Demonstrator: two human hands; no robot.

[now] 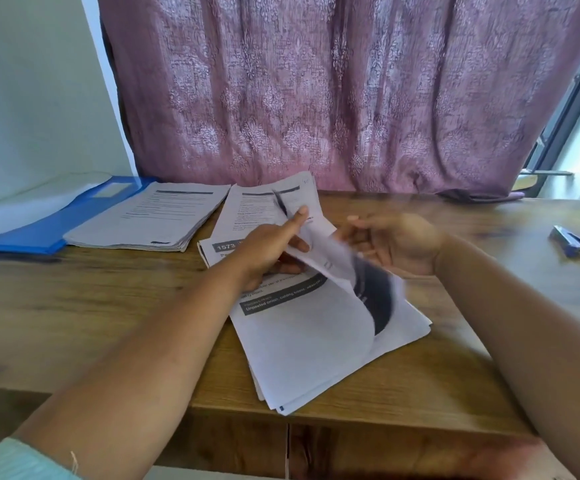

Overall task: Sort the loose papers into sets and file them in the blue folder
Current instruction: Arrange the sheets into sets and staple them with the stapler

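1. Flipping a sheet (330, 268) off the loose papers (316, 341) near the front edge of the surface (74, 306), I pinch it in my left hand (267, 251).
2. My right hand (392, 244) is beside it, fingers loosely bent, holding nothing that I can see. It is blurry.
3. The blue folder (39, 233) lies open at the back left corner, with a sorted pile (150, 216) partly on it.
4. Another pile (264, 202) sits at the back middle.
5. I think I should lift one sheet only, read its top, then put it on the matching pile with edges lined up.
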